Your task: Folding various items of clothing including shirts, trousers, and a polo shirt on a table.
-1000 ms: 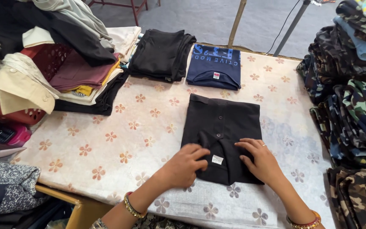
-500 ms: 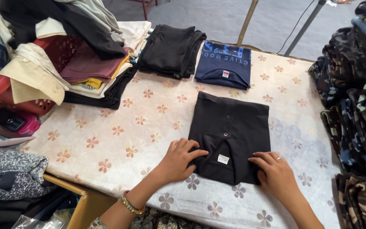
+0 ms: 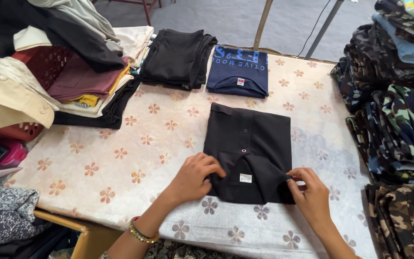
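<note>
Floral table (image 3: 120,158), black shirt (image 3: 250,144) near edge

Left hand (image 3: 195,178): fingertips hidden under the edge of the black shirt (image 3: 250,148). Both forearms cut off at the bottom edge. Camouflage stacks (image 3: 398,120), right: cropped by the right edge. Clothes heap (image 3: 49,57), upper left: cropped by the top and left edges; lower layers buried. Tabletop (image 3: 135,144): near corners out of frame.
</note>
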